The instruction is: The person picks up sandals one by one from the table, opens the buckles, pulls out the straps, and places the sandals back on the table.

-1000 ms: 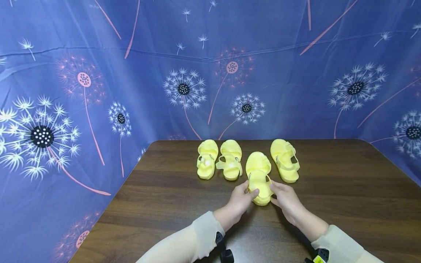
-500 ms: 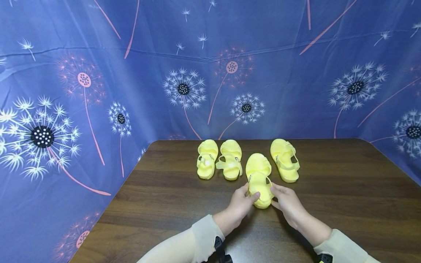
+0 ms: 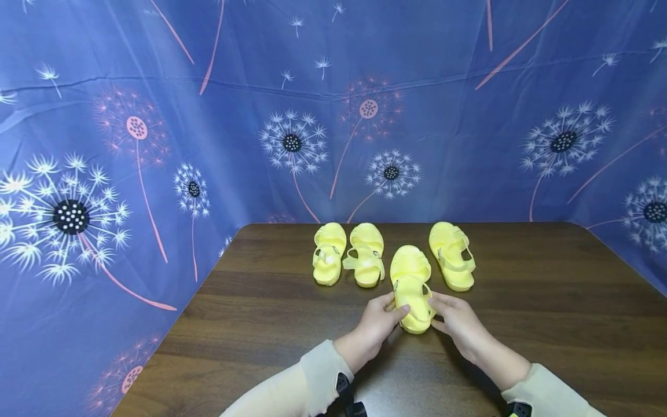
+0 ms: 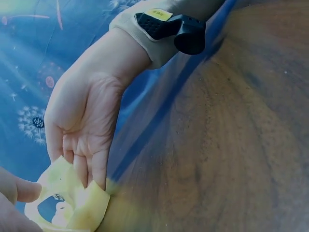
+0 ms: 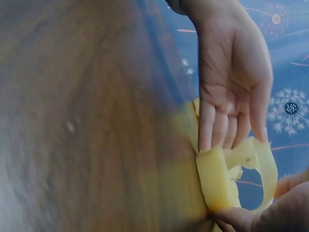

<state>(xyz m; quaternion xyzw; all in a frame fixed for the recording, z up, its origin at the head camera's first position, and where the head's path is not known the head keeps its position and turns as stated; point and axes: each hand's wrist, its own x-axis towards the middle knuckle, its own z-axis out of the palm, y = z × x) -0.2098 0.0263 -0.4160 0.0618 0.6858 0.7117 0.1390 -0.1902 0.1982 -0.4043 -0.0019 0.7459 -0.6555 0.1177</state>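
A yellow sandal [image 3: 410,269] lies between my two hands, its toe pointing away and its heel toward me. My left hand [image 3: 371,329] grips the heel end from the left, thumb over the insole. From the right, my right hand [image 3: 462,329] pinches the strap side of the heel. In the left wrist view the sandal's heel [image 4: 91,208] shows with its strap, between both hands' fingers. The right wrist view has the sandal's heel [image 5: 213,179] with the fingers at it from both sides; the toe is hidden there.
Two more yellow sandals stand to the left, an outer one [image 3: 328,272] and an inner one [image 3: 366,275]. A further yellow sandal [image 3: 453,272] is angled at the right. The brown wooden table [image 3: 260,324] meets a blue dandelion-print cloth [image 3: 458,145] behind.
The held sandal has come slightly toward me, with both hands moving along with it. Around it, the other sandals stay in place.
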